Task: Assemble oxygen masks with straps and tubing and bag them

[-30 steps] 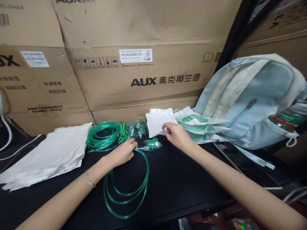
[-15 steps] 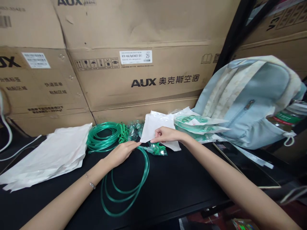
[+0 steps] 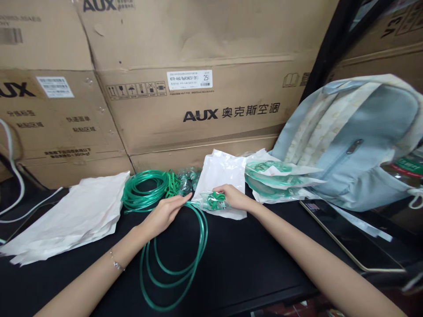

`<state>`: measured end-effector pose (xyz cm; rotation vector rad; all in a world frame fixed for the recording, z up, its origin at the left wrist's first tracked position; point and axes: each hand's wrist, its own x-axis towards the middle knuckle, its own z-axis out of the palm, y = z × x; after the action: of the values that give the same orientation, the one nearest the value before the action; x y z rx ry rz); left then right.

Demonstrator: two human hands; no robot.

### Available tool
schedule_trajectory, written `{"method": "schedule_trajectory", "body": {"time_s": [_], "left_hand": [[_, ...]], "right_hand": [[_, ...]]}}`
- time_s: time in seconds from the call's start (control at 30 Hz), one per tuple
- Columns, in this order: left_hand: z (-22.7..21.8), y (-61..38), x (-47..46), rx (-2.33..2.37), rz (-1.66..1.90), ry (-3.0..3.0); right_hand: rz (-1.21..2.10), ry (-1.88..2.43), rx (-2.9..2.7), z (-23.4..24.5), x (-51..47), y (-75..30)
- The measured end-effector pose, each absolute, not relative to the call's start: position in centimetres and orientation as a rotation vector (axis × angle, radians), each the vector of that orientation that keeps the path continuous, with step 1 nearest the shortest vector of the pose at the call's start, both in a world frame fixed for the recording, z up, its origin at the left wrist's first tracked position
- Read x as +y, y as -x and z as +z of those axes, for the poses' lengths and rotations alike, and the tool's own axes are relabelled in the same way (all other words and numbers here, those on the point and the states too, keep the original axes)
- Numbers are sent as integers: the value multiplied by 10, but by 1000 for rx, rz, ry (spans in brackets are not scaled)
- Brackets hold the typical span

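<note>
A: Quick one. Your left hand [image 3: 167,213] has its fingers nearly together, closed on the green tubing [image 3: 202,251] just left of the clear mask [image 3: 211,201]. Probably so those loose loops on the black surface [image 3: 251,268] don't drag.

B: Your right hand [image 3: 229,196] pinches the mask by its green-strap side, fingers bunched. The mask sits between your hands, in front of the white pouch [image 3: 224,167], over its lower part. Looks like you've got both sides to keep mask and tube in line.

A: Layout reads as sorted: flat pouches [image 3: 76,211] stacked at your left, coiled tubing [image 3: 145,187] and spare masks [image 3: 189,177] at the back by the carton [image 3: 198,44], filled pouches [image 3: 280,180] beside the backpack [image 3: 363,123]. Likely for easy reach.

B: Hard bits: your left finger pads are out of sight, so no call on tightness. Right fingertips are partly lost at the strap; can't tell if they catch the pouch too. Pouch mouth (glare doesn't help) can't be made out.

A: Spare masks are a see-through jumble, no count. Bottle [image 3: 410,167] at the right edge is cut off.
</note>
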<state>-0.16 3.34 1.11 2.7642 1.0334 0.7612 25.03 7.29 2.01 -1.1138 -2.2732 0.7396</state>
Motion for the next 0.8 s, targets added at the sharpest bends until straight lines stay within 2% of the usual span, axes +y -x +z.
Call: {"method": "schedule_trajectory", "body": {"time_s": [0.17, 0.43, 0.8], "left_hand": [[13, -1, 31, 1204, 605, -2699], [19, -13, 25, 1354, 772, -1940], [19, -34, 29, 1155, 822, -1375]], "right_hand": [[496, 1185, -2268, 34, 65, -252], [-14, 1239, -2360, 49, 35, -228], [-286, 1255, -2419, 47, 23, -207]]}}
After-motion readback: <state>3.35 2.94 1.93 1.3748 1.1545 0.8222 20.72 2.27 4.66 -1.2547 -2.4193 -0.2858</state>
